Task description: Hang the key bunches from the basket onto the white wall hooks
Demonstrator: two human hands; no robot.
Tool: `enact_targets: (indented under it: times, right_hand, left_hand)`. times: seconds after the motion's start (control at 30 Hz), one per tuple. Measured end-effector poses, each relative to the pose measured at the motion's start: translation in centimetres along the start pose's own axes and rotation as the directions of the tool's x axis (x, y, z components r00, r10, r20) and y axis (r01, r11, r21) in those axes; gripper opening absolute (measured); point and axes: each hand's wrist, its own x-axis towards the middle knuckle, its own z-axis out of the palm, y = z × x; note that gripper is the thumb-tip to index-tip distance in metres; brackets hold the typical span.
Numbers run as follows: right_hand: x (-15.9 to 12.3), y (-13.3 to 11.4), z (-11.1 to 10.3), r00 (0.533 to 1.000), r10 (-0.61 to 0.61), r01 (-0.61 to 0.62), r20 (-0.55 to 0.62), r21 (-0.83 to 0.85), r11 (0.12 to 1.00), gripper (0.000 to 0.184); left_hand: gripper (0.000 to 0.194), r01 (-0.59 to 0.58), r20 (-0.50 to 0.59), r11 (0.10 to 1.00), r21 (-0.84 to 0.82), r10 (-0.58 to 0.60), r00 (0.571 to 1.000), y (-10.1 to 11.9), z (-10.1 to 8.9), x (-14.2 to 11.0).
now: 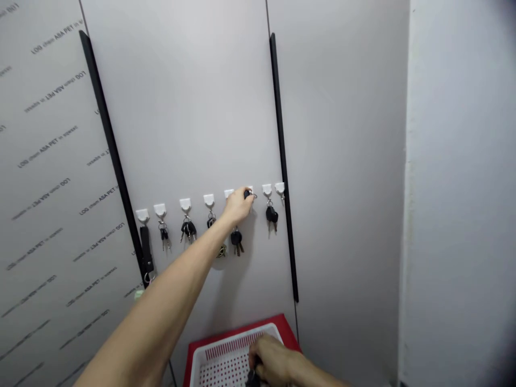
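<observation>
A row of white hooks (185, 203) is stuck on a grey cabinet door, most with black key bunches hanging from them. My left hand (238, 206) reaches up to the hook second from the right end region, its fingers pinched on a black key with a ring (248, 194) held at that hook. One bunch (236, 238) dangles just below that hand. Low in the picture my right hand (271, 361) is closed on a dark key (252, 378) inside a white perforated basket (217, 360).
The basket sits on a red stool or stand (287, 328). Two tall black door handles (284, 166) flank the hooks. A film-covered panel (44, 177) stands at the left, and a plain white wall (459, 188) closes in at the right.
</observation>
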Motion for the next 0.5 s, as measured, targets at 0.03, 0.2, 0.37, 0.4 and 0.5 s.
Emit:
enact_targets:
  times: [0.03, 0.2, 0.37, 0.4, 0.5]
  right_hand:
    - [-0.1, 0.1, -0.2, 1.000, -0.010, 0.010, -0.004, 0.014, 1.000, 0.032]
    - [0.3, -0.1, -8.4, 0.855, 0.001, 0.103, -0.518, 0.171, 0.980, 0.024]
    - [1.0, -0.7, -19.1, 0.292, 0.133, -0.018, -0.947, 0.134, 0.991, 0.039]
    - [1.3, -0.7, -20.3, 0.277, 0.141, -0.078, -0.950, 0.124, 0.989, 0.041]
    - [2.1, -0.3, -21.7, 0.360, 0.175, -0.215, -0.916, 0.101, 0.971, 0.031]
  left_hand:
    - [0.022, -0.009, -0.007, 0.999, 0.035, 0.009, 1.000, 0.1, -0.3, 0.5]
    - [0.031, 0.008, -0.219, 1.000, 0.006, -0.006, 0.976, 1.5, -1.9, 1.8]
    - [0.029, -0.028, -0.076, 0.994, -0.102, 0.021, 0.997, -0.6, -1.5, -4.5]
    - [0.029, -0.010, 0.013, 0.993, -0.118, 0.011, 1.000, -1.7, -1.0, -6.5]
    - [0.032, 0.127, 0.275, 0.988, -0.084, -0.100, 0.956, -5.6, 0.8, -13.0]
